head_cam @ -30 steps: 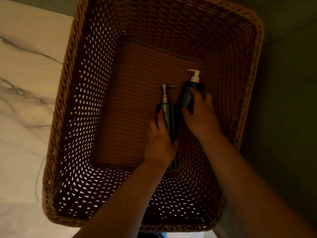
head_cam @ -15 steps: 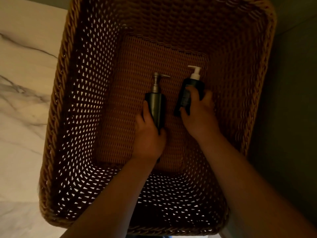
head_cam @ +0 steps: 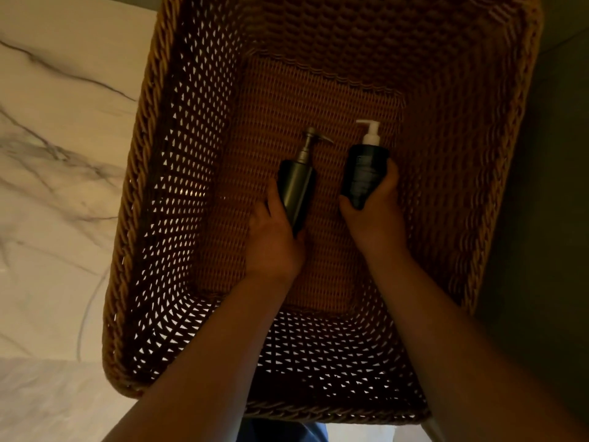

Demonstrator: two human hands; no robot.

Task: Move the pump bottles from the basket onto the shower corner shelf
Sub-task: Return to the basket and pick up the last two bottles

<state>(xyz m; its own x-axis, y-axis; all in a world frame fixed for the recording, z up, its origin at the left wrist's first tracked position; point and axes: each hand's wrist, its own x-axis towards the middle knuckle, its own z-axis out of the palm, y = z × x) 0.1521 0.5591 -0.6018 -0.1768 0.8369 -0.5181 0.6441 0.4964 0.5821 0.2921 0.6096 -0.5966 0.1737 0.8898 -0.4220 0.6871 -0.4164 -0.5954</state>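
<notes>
A large brown wicker basket [head_cam: 153, 173] fills the head view. Inside it my left hand [head_cam: 271, 237] grips a dark grey pump bottle [head_cam: 296, 183] with a metal pump head pointing away from me. Beside it, my right hand [head_cam: 376, 212] grips a black pump bottle [head_cam: 363, 173] with a white pump. Both bottles point away from me, a hand's width apart, over the woven basket floor. Whether they touch the floor I cannot tell. The shower corner shelf is not in view.
White marble with grey veins [head_cam: 57, 193] lies to the left of the basket. A dark greenish surface [head_cam: 557, 218] runs along its right side. The basket's tall woven walls surround both hands.
Both hands have tightened round their bottles. The grey bottle has moved left, away from the black one.
</notes>
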